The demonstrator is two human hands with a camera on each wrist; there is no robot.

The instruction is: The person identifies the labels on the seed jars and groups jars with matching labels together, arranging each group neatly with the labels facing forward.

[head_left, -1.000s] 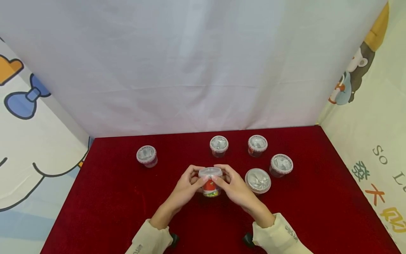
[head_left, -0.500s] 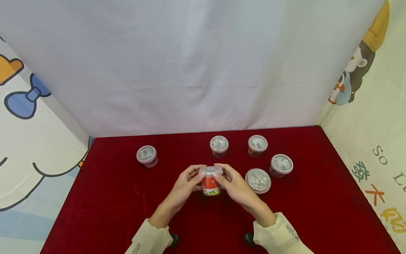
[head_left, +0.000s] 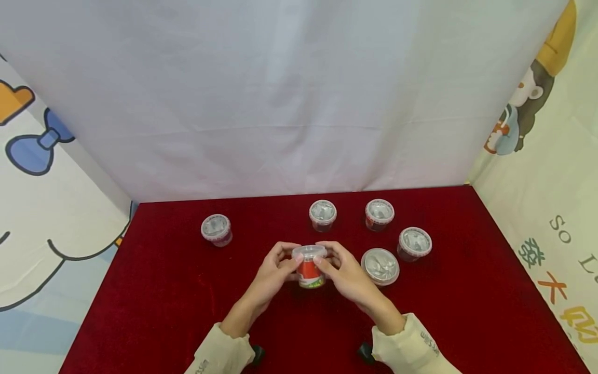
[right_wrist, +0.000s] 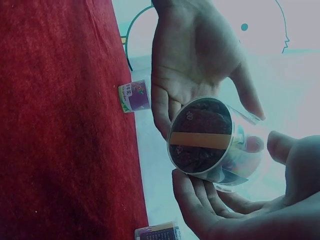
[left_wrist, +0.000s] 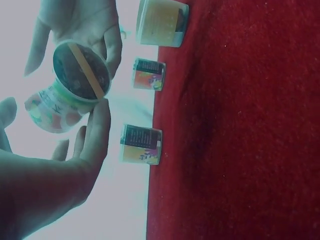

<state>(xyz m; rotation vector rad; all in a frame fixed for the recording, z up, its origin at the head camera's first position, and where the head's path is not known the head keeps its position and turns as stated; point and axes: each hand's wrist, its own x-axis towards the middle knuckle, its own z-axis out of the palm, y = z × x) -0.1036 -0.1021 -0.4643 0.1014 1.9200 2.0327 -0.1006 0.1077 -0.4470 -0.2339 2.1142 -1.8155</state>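
Observation:
A small clear plastic tub (head_left: 309,270) with a red label and a pale lid is held between both hands, above the table. My left hand (head_left: 275,270) grips its left side, thumb at the front near the rim. My right hand (head_left: 344,270) grips the opposite side in the same way. In the left wrist view the tub's base (left_wrist: 82,70) shows dark contents and an orange strip across it. The right wrist view shows the same base (right_wrist: 200,135) tilted toward the camera. Fingers behind the tub are partly hidden in the head view.
Similar lidded tubs stand on the red cloth (head_left: 154,291): one at the left (head_left: 217,230), one behind the hands (head_left: 322,215), and several at the right, the nearest (head_left: 380,266) close to my right hand. A white curtain (head_left: 280,104) hangs behind.
Both thumbs have moved outward from the middle of the label toward the tub's sides, showing more of the red. The tub has shifted only slightly; the other tubs stay put.

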